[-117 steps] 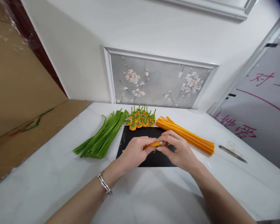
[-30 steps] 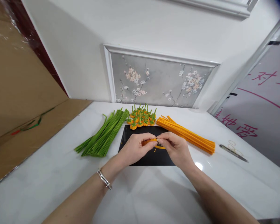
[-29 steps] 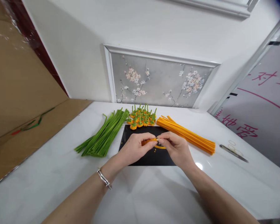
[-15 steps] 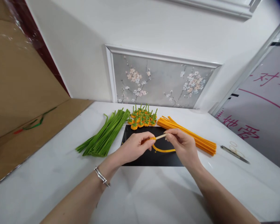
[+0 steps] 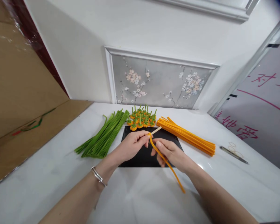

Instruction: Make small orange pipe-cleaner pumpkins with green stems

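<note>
My left hand (image 5: 136, 143) is closed, pinching a pale flat wooden stick (image 5: 156, 130) whose free end points up and right. Around the stick, at my fingertips, bends an orange pipe cleaner (image 5: 169, 165). Its long tail slopes down to the right over the white table. My right hand (image 5: 171, 153) has its thumb and curled fingers about that tail, close to the bend. Beneath both hands lies a black mat (image 5: 140, 160). Part of the stick is hidden inside my left fingers.
Behind the mat stand several small orange pieces with green stems (image 5: 142, 117). A bundle of green pipe cleaners (image 5: 104, 137) lies left, a bundle of orange pipe cleaners (image 5: 186, 137) right. Further right are a pair of tweezers (image 5: 233, 154) and thin rings (image 5: 234, 149). Cardboard (image 5: 25, 124) borders the left.
My right hand has left the stick's end and moved down to the pipe cleaner. The stick now tilts more steeply, and the pipe cleaner's tail has swung toward me, below the mat.
</note>
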Available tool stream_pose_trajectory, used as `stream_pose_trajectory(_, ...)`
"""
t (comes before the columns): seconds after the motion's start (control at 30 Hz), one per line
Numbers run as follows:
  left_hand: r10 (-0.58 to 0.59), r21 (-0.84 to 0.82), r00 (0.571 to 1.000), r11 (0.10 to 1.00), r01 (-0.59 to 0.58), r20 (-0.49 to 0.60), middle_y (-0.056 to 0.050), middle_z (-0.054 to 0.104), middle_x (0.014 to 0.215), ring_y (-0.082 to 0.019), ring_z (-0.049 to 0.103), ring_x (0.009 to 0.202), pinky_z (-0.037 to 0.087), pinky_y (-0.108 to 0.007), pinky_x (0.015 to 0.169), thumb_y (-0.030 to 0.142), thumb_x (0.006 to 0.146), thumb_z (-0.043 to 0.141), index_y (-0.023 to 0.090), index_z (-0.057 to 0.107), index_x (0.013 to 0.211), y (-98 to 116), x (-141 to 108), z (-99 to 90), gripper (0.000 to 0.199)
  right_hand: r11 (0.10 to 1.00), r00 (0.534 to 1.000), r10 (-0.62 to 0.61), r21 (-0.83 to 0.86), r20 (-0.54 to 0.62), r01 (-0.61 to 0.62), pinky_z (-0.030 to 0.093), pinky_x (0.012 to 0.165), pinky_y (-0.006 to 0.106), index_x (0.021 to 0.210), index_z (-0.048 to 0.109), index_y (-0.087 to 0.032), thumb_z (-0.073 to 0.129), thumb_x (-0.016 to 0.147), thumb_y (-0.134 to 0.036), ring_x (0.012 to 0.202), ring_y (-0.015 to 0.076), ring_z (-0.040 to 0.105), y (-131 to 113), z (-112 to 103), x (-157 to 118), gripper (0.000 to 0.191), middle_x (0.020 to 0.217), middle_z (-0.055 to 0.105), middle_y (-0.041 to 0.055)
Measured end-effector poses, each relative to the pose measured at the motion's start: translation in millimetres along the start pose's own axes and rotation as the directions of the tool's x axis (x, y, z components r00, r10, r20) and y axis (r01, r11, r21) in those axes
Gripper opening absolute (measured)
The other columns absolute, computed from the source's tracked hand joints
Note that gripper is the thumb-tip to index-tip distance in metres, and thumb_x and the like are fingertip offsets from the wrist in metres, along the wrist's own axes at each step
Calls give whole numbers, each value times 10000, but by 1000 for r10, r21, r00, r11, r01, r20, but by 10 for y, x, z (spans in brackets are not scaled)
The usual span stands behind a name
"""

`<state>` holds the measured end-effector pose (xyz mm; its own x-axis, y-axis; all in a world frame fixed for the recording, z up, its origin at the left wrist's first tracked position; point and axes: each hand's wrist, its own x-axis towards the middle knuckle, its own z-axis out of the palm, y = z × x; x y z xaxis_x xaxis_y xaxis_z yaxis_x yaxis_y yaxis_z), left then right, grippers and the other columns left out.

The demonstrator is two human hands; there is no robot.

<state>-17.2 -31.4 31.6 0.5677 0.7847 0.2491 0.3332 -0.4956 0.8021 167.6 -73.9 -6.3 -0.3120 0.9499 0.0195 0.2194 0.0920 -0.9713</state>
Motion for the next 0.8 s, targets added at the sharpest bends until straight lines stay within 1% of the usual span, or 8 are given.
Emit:
stream_pose_trajectory(0.07, 18, 19, 1000, 1000, -17, -3, 28, 555, 686, -113, 463, 625, 354, -228, 591, 317, 913, 441, 171, 583, 691, -29, 5, 6, 302, 961, 991, -126, -252, -39, 112, 387, 476, 220, 875, 595, -190, 401, 949, -358, 488, 93, 468, 19, -34, 3, 267, 673, 558, -17)
stream_pose_trajectory(0.13, 11, 22, 1000, 1000, -10, -11, 21, 597, 717, -134, 519, 676, 390, -236, 626, 324, 897, 472, 185, 658, 861, -68, 5, 10, 235, 830, 959, -276, -519, -63, 205, 379, 539, 236, 794, 619, -193, 422, 942, -265, 550, 116, 502, 39, -84, -6, 257, 634, 565, -11)
stream_pose_trajectory(0.2, -19, 29, 999, 999, 20, -38, 13, 637, 740, -156, 568, 717, 426, -250, 662, 336, 883, 505, 207, 642, 1112, -108, -1, 15, 296, 703, 930, -363, -671, -53, 236, 391, 593, 249, 814, 643, -203, 442, 935, -222, 617, 139, 560, 40, -125, -30, 236, 683, 619, 6)
stream_pose_trajectory(0.27, -29, 75, 997, 997, 35, -76, -1, 679, 806, -166, 597, 744, 446, -261, 692, 333, 882, 519, 227, 592, 1233, -134, -12, 21, 374, 621, 922, -386, -746, -24, 241, 394, 603, 248, 825, 650, -212, 477, 928, -220, 655, 152, 599, 14, -143, -69, 202, 729, 656, 16)
stream_pose_trajectory(0.37, 26, 212, 995, 977, -4, -100, -2, 708, 881, -161, 605, 749, 446, -258, 704, 299, 904, 492, 251, 638, 1165, -130, -29, 28, 303, 502, 898, -439, -827, 7, 252, 371, 573, 248, 801, 651, -209, 483, 936, -234, 644, 154, 603, -51, -135, -127, 217, 714, 656, 23)
stream_pose_trajectory(0.5, 79, 367, 996, 928, -56, -47, 15, 704, 826, -151, 603, 714, 427, -243, 666, 270, 925, 464, 255, 669, 1054, -103, -41, 37, 244, 356, 807, -590, -895, 8, 269, 353, 551, 258, 851, 675, -192, 444, 965, -274, 590, 146, 566, -92, -130, -149, 271, 664, 624, 34)
stream_pose_trajectory(0.6, 89, 416, 996, 906, -76, -12, 12, 721, 901, -165, 640, 786, 436, -251, 705, 265, 922, 477, 269, 666, 1062, -123, -40, 57, 236, 368, 744, -668, -884, -34, 289, 395, 587, 255, 892, 686, -195, 452, 970, -295, 624, 148, 592, -67, -156, -121, 266, 701, 643, 45)
stream_pose_trajectory(0.8, 163, 442, 983, 878, -186, 88, -8, 722, 1013, -179, 657, 888, 457, -263, 775, 197, 908, 493, 246, 660, 1059, -171, -39, 144, 231, 517, 681, -709, -791, -181, 327, 482, 679, 261, 920, 677, -207, 514, 944, -270, 737, 157, 638, -27, -218, -64, 176, 834, 679, 46)
